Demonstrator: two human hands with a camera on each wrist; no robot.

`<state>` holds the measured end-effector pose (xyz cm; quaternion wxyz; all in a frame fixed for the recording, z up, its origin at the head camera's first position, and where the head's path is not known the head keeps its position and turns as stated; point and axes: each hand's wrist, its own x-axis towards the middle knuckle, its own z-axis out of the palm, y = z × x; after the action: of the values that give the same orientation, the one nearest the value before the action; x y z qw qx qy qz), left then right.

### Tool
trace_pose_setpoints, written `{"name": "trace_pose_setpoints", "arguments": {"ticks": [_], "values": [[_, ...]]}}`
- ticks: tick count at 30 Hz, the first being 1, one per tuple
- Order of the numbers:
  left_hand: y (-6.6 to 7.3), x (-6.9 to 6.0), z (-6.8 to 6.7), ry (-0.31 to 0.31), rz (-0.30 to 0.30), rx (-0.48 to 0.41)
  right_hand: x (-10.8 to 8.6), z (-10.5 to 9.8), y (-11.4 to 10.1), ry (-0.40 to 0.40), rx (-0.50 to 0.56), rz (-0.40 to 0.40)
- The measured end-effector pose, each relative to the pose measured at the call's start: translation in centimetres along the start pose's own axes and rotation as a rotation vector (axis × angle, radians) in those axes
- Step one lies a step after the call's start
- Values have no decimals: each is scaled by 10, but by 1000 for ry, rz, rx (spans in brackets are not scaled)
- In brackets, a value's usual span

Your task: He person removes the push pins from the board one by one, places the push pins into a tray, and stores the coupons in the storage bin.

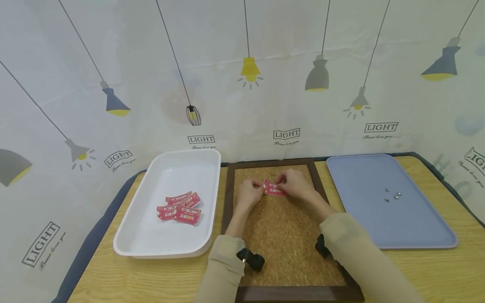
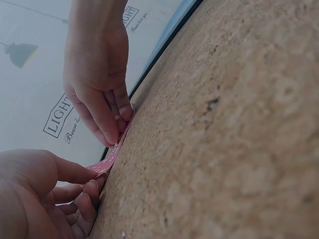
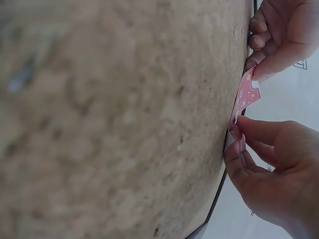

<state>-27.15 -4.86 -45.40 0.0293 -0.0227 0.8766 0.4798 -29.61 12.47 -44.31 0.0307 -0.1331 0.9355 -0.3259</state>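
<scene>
A red coupon [image 1: 273, 189] with white and yellow print is held near the top of a brown-framed corkboard [image 1: 289, 240]. My left hand [image 1: 250, 195] pinches its left end between thumb and fingers. On the coupon's right part, my right hand [image 1: 297, 184] pinches with thumb and fingertips, hiding much of that end. In the right wrist view the coupon [image 3: 244, 94] bends slightly between the left hand [image 3: 286, 35] and the right hand [image 3: 279, 164]. Whether a small pin is also between the right fingertips, I cannot tell.
Left of the board stands a white tray [image 1: 142, 227] with several red coupons [image 1: 188, 214]. A blue-grey tray [image 1: 363, 181] lies to the right, bearing several small silvery pieces [image 1: 397, 195]. Behind the wooden table [image 1: 151, 280] hangs a lamp-patterned cloth [image 1: 227, 97].
</scene>
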Motion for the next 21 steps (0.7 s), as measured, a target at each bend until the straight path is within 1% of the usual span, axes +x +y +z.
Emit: {"name": "trace_pose_setpoints", "arguments": {"ticks": [6,11,16,21], "values": [[0,-1,0,5,8,3,3,0,-4,-4,-22,49],[0,-1,1,12,1,13,6,2,-2,-6,-32,54],[0,-1,1,4,-23,11,6,2,-4,-11,-22,53],[-1,0,2,-1,-23,-1,7,0,-5,-31,-28,61]]}}
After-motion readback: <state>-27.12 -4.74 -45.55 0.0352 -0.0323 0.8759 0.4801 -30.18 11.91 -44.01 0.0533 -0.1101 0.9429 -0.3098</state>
